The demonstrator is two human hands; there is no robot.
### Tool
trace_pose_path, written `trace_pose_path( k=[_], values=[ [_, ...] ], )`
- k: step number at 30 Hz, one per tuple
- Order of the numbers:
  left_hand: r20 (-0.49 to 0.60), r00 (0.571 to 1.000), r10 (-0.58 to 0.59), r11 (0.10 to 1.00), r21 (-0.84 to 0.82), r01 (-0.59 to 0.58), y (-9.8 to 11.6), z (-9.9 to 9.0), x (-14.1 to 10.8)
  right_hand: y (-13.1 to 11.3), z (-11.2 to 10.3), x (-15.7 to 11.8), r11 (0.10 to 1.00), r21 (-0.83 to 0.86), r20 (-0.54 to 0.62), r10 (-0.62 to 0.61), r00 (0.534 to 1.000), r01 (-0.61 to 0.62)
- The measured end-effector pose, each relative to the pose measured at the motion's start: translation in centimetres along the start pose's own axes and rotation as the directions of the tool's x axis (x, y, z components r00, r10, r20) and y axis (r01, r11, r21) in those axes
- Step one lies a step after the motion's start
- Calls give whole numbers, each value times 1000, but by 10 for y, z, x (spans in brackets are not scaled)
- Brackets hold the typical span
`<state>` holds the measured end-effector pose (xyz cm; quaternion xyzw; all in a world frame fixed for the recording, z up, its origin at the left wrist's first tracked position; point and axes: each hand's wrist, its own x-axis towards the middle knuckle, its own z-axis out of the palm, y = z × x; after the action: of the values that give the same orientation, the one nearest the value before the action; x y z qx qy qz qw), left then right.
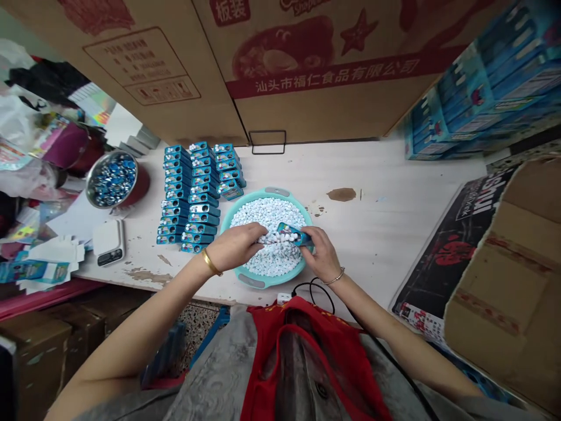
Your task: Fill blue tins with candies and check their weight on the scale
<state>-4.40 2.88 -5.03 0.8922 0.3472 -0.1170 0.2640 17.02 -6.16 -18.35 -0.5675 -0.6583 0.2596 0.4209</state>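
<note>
A turquoise basin [227, 221] full of small white pellets [267, 213] stands on the table in front of me. Over it, my right hand [322, 252] grips a small blue box [302, 237], tilted, with its end toward my left hand. My left hand [239, 244] reaches in from the left, thumb and fingers closed together above the pellets. White pellets lie between its fingertips and the box; whether it also holds a tool is too small to tell. Left of the basin, several blue boxes [201, 199] stand in rows, some with pellets on top.
A metal pot [114, 180] of shiny blue pieces and a white scale [108, 241] are at the left. Large cartons [307, 111] close off the back. Blue display boxes [473, 99] are stacked at the right, above an open cardboard flap [508, 280]. A black cable [313, 286] lies near my body.
</note>
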Motion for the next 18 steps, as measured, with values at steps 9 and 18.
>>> trace_pose_path(
  k=[9, 18],
  values=[
    [74, 984, -164, 895, 431, 117, 77, -27, 0, -8, 17, -8, 998, 62, 46, -35, 998, 32],
    [-234, 962, -142, 987, -104, 120, 29, 10, -43, -13, 16, -23, 986, 167, -3, -11, 1000, 11]
  ],
)
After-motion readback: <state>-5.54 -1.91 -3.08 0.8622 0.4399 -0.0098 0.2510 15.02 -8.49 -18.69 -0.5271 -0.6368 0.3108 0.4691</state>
